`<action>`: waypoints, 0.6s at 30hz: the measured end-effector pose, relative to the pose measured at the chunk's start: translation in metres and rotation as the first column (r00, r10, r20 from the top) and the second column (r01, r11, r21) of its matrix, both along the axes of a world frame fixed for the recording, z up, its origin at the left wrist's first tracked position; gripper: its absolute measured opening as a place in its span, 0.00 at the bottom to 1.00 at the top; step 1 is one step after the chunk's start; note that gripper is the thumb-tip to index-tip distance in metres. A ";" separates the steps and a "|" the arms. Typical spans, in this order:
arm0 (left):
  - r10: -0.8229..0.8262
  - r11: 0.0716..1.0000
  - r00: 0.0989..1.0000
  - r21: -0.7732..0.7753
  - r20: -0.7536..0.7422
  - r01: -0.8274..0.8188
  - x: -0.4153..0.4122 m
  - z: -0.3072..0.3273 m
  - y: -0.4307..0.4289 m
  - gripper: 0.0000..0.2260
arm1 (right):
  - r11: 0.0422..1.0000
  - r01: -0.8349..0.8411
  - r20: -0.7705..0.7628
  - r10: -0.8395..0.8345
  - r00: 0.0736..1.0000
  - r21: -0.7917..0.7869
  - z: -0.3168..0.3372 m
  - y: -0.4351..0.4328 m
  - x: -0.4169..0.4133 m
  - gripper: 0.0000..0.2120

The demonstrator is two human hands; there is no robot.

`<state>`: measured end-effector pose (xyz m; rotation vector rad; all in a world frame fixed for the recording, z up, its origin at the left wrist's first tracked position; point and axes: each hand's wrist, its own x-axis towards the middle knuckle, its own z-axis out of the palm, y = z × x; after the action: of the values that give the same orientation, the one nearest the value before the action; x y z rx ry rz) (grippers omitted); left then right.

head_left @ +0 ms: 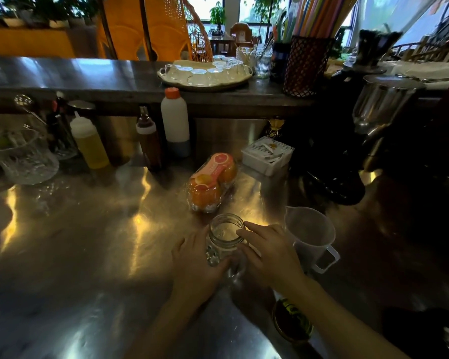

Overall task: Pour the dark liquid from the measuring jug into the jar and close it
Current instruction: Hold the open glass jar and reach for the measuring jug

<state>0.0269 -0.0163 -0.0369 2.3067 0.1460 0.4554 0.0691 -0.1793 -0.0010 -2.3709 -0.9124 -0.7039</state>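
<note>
A clear glass jar stands upright and open on the steel counter, looking empty. My left hand wraps around its left side and base. My right hand rests on its right side, fingertips at the rim. Just to the right stands a translucent plastic measuring jug, handle toward me; I cannot tell what is inside it. A round dark lid with a gold edge lies on the counter under my right forearm.
A wrapped pack of oranges lies just behind the jar. Bottles, a squeeze bottle and a crystal bowl line the back left. A white box and a dark machine stand at the right.
</note>
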 end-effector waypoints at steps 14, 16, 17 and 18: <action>-0.227 0.972 0.973 -0.047 0.034 0.229 0.003 0.008 -0.029 0.22 | 0.986 0.165 -0.115 -0.163 0.980 0.008 0.002 -0.040 -0.031 0.11; -0.235 0.970 0.971 -0.061 0.034 0.237 0.005 0.007 -0.031 0.22 | 0.985 0.174 -0.141 -0.172 0.975 0.002 0.003 -0.043 -0.032 0.12; -0.235 0.969 0.971 -0.068 0.033 0.237 0.006 0.007 -0.031 0.22 | 0.985 0.174 -0.150 -0.172 0.973 -0.003 0.004 -0.045 -0.032 0.13; -0.231 0.969 0.972 -0.079 0.030 0.233 0.007 0.006 -0.031 0.22 | 0.985 0.173 -0.156 -0.171 0.973 -0.002 0.004 -0.047 -0.032 0.14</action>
<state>0.0335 -0.0476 -0.0307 2.2036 -0.1130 0.3461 0.0369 -0.2262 0.0029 -2.4754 -0.6414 -0.5757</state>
